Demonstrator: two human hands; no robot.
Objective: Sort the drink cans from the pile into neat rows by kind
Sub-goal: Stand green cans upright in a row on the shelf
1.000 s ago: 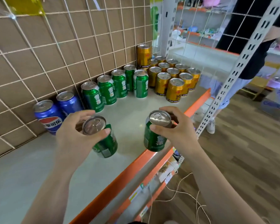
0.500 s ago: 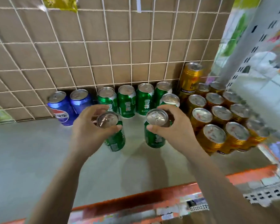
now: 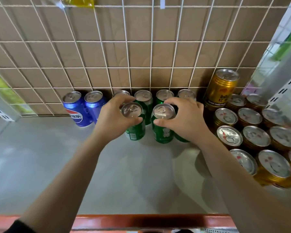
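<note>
Snugly curled — left hand (image 3: 112, 122), right hand (image 3: 189, 120) each grip a green can (image 3: 135, 132).

Bright, even, diffuse light. Lines of the wire grid (image 3: 151, 41) bow hard: wide-angle distortion. Below the grid, soft arm shadows on the shelf (image 3: 40, 165) and mild glare on the gold can lids (image 3: 229, 136). Right of the grid the upright post (image 3: 282, 68) is smeared; left of it the edge is soft too.

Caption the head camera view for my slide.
Left hand grips one green aluminium drink can, right hand a second, in front of the green row, between blue cola cans and gold cans.
</note>
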